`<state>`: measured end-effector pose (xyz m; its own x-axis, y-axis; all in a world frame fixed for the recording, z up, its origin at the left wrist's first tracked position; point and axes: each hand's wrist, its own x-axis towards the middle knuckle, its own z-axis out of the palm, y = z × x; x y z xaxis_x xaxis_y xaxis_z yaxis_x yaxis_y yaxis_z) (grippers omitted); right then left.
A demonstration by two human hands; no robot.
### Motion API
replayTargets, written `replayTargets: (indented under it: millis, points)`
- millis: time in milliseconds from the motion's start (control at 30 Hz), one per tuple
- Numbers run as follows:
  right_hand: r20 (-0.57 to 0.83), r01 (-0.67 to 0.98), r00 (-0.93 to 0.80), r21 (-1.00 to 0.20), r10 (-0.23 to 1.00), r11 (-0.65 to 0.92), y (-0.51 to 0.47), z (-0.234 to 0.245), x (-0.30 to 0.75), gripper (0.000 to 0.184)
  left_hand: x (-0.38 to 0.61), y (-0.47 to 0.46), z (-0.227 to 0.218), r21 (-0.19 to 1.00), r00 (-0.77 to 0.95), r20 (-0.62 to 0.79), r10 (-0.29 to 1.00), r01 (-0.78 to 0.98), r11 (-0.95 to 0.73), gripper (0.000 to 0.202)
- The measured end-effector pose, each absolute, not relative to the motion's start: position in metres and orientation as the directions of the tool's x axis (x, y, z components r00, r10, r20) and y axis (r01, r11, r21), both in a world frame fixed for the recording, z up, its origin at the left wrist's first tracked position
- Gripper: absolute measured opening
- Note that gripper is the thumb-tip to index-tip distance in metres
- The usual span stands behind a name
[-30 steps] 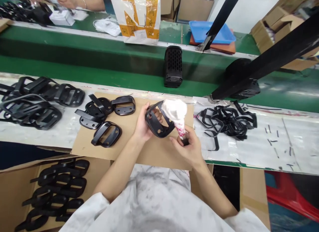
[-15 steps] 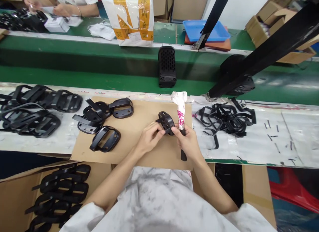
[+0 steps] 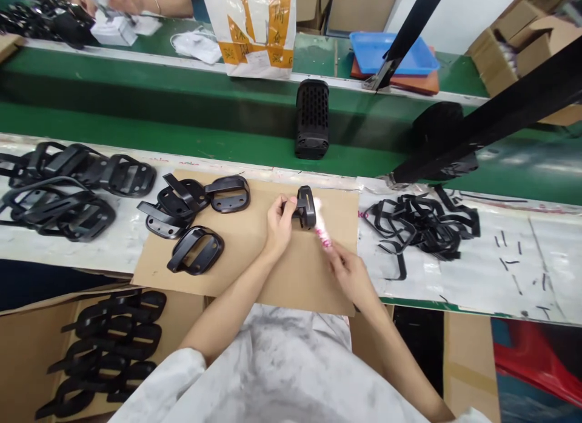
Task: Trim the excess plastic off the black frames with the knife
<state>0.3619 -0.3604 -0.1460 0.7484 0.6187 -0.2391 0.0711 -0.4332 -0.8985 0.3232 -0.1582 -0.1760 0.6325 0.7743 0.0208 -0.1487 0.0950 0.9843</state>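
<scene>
Left hand [image 3: 279, 226] is pinching a black bracket [image 3: 308, 208] above the cardboard sheet [image 3: 240, 244], while the right hand [image 3: 352, 274], crossing that sheet's right edge, is gripping a white-wrapped mallet [image 3: 322, 228]; its blurred head is sitting at the bracket's right side, contact unclear. Bare cardboard is stretching toward four other brackets [image 3: 179, 194], one overhanging the left edge. Black strips [image 3: 422, 226] are lying past the right edge. Farther off, a perforated block [image 3: 312, 120] is standing in the green trough [image 3: 245, 138].
</scene>
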Motion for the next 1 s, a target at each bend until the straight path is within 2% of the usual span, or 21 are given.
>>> replayTargets:
  millis: [67, 200, 300, 433, 500, 567, 633, 733, 867, 933, 1000]
  points:
    - [-0.291, 0.085, 0.687, -0.878, 0.666, -0.471, -0.361, -0.147, 0.366, 0.046, 0.323, -0.162, -0.176, 0.982, 0.616, 0.009, 0.788, -0.154, 0.109, 0.049]
    - [-0.254, 0.055, 0.756, -0.894, 0.603, -0.445, -0.363, -0.146, 0.371, 0.047, 0.324, -0.161, -0.176, 0.981, 0.620, 0.023, 0.784, -0.164, 0.101, 0.049]
    - [-0.259, 0.124, 0.714, -0.868, 0.651, -0.481, -0.363, -0.147, 0.369, 0.047, 0.325, -0.160, -0.174, 0.981, 0.620, 0.023, 0.784, -0.163, 0.100, 0.049]
    - [-0.209, 0.173, 0.748, -0.855, 0.630, -0.488, -0.363, -0.149, 0.366, 0.047, 0.325, -0.162, -0.174, 0.984, 0.626, 0.010, 0.779, -0.147, 0.105, 0.046]
    - [-0.202, 0.228, 0.723, -0.833, 0.660, -0.504, -0.364, -0.148, 0.369, 0.046, 0.326, -0.160, -0.173, 0.982, 0.628, -0.009, 0.778, -0.141, 0.125, 0.047]
    - [-0.221, 0.269, 0.684, -0.809, 0.695, -0.522, -0.368, -0.147, 0.374, 0.045, 0.327, -0.156, -0.169, 0.971, 0.629, -0.073, 0.774, -0.133, 0.200, 0.048]
    - [-0.203, 0.291, 0.698, -0.796, 0.687, -0.531, -0.374, -0.149, 0.381, 0.046, 0.327, -0.149, -0.159, 0.922, 0.645, -0.188, 0.740, -0.144, 0.360, 0.045]
    - [-0.088, 0.391, 0.746, -0.744, 0.660, -0.541, -0.381, -0.158, 0.387, 0.046, 0.319, -0.137, -0.138, 0.751, 0.730, -0.350, 0.587, -0.155, 0.641, 0.035]
    - [0.052, 0.498, 0.770, -0.672, 0.635, -0.548, -0.379, -0.167, 0.385, 0.045, 0.301, -0.134, -0.108, 0.581, 0.840, -0.377, 0.391, -0.115, 0.806, 0.028]
    - [0.076, 0.472, 0.769, -0.738, 0.635, -0.483, -0.372, -0.160, 0.382, 0.049, 0.295, -0.139, -0.097, 0.554, 0.856, -0.369, 0.361, -0.109, 0.825, 0.029]
    - [0.046, 0.350, 0.729, -0.882, 0.683, -0.315, -0.363, -0.145, 0.379, 0.070, 0.292, -0.147, -0.090, 0.558, 0.862, -0.373, 0.343, -0.087, 0.825, 0.030]
